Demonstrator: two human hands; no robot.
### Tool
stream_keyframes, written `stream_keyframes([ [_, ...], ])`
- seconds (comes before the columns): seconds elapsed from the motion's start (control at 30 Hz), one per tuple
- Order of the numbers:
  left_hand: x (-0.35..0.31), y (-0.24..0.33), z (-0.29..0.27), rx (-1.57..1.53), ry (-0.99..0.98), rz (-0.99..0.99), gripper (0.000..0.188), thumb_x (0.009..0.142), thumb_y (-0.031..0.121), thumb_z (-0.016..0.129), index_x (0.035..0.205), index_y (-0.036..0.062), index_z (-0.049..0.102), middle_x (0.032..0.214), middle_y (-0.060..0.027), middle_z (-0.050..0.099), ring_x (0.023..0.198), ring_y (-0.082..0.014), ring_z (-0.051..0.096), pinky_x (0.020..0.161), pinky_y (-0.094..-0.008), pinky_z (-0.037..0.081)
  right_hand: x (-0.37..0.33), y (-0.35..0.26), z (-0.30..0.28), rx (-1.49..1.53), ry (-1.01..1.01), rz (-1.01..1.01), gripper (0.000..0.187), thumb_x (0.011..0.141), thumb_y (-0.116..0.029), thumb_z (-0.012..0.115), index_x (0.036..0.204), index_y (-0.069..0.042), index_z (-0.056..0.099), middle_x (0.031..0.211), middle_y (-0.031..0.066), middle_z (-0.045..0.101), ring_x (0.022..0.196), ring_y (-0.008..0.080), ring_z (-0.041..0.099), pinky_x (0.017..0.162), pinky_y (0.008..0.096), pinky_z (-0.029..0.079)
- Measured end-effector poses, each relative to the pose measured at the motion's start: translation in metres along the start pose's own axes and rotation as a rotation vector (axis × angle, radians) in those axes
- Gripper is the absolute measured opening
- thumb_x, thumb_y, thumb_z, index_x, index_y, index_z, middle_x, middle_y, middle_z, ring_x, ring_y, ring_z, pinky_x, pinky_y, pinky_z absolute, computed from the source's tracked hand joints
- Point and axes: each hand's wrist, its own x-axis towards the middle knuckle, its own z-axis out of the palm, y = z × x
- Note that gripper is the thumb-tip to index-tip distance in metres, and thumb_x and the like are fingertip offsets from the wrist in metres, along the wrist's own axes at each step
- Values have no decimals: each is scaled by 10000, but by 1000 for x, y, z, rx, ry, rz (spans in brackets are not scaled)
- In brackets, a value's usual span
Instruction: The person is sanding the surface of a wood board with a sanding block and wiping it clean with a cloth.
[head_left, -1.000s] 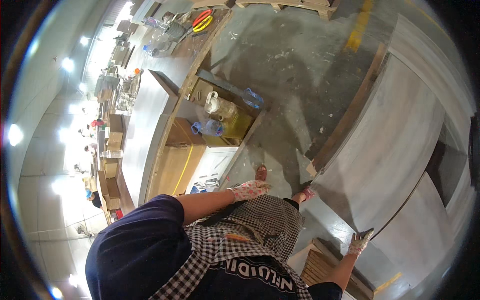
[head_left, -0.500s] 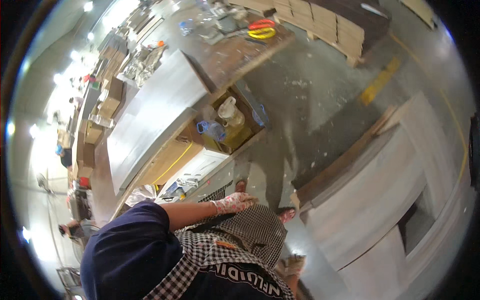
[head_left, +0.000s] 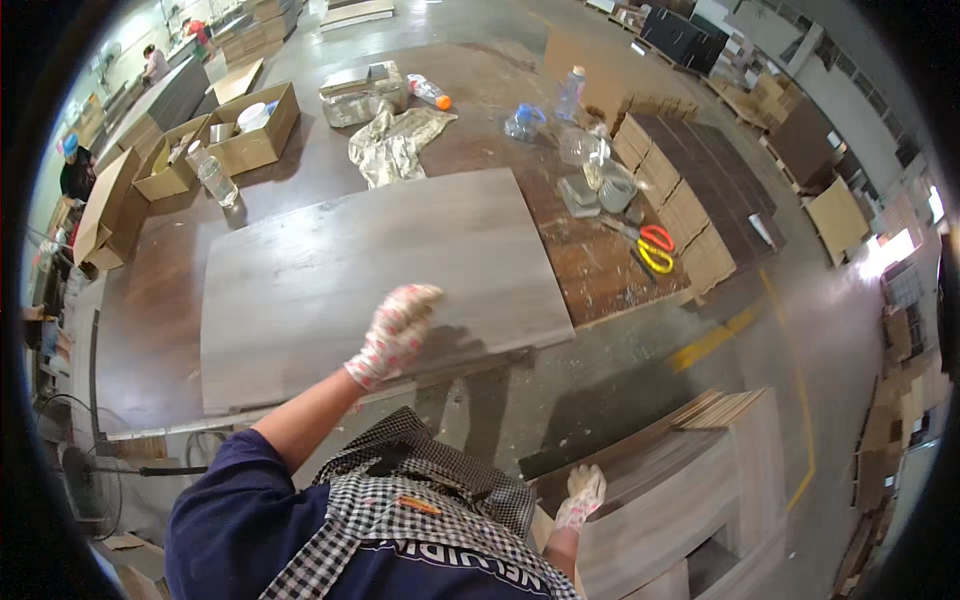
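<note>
My left hand (head_left: 393,335), in a white glove with a red pattern, is raised over the near edge of a flat grey wood-grain panel (head_left: 300,290). Its fingers are curled closed, and what they hold, if anything, is hidden. The panel lies on a brown worktable (head_left: 150,300). My right hand (head_left: 582,495), gloved too, is low at my right side with its fingers loosely apart and nothing visible in it. In the view it overlaps a stack of grey boards (head_left: 650,515); whether it touches them I cannot tell.
A crumpled cloth (head_left: 390,150), a clear bottle (head_left: 215,180) and an open carton (head_left: 265,140) sit behind the panel. Scissors with red and yellow handles (head_left: 655,258) lie at the table's right end, near plastic containers (head_left: 600,185). Stacked dark panels (head_left: 700,180) stand beyond.
My view has swung up and across the tabletop, and I stand turned toward the panel. My left hand has gone from in front of my apron to above the panel's near edge.
</note>
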Motion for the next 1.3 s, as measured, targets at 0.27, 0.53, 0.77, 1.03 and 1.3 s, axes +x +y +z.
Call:
stream_keyframes([
  [0.27,44,-87,-43,408,62,-227,319,795,88,598,1111,50,591,1153,-124,572,1151,-306,486,984,-397,383,150,-165,286,-540,6,-387,311,937,-211,506,1174,-16,554,1097,132,614,945,212,613,811,335,498],
  [0.53,50,-82,-41,433,-14,-172,342,725,36,618,1066,60,595,1141,-104,573,1156,-331,474,977,-432,375,364,-191,355,-1475,6,-1043,362,798,-204,650,1106,-31,570,1164,199,562,1089,339,529,940,423,424],
  [0.77,51,-74,-48,457,2,-203,288,711,-43,592,982,52,620,1094,-97,604,1113,-320,515,949,-417,404,410,-193,394,-1898,22,-673,493,776,-297,665,1192,-63,542,1181,162,562,1077,340,540,917,425,435],
  [1.03,53,-74,-44,442,4,-206,248,730,-32,592,957,60,631,1089,-85,610,1116,-309,516,951,-411,403,377,-204,389,-429,-333,-286,396,840,-203,647,1183,-36,544,1112,140,610,977,258,600,834,350,490],
  [1.3,74,-49,7,-515,53,-593,345,904,-23,424,1238,-6,506,1206,-134,570,1143,-202,532,1012,-326,396,249,-183,367,654,-679,715,543,929,-450,439,1292,-47,462,1161,252,555,882,329,600,697,429,506],
])
